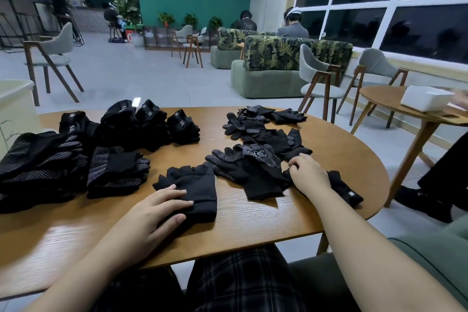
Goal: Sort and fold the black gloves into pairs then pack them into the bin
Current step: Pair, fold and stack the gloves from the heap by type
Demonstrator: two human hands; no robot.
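Left hand (162, 206) lies flat, fingers straight, pressing on a plain black glove (192, 185) laid on the wooden table (253, 230); that glove's cuff is under and beside the fingertips, its fingers pointing away from the palm toward the far edge. Right hand (307, 173) rests with fingers curled onto a labelled black glove (344, 189), apparently pinching it near the glove's finger end; the cuff trails back past the wrist toward the near right edge, so its long axis runs diagonally under the hand. Between the two hands, touching the right-hand glove, lies a dotted-palm glove (243, 164), with the unsorted heap (263, 124) beyond the right knuckles. Folded stacks (76, 167) sit outboard of the left hand. Judgement: the mate must travel leftward from the right grip to the pinned glove; the right hand is the nearer carrier. No bin can be identified with certainty.
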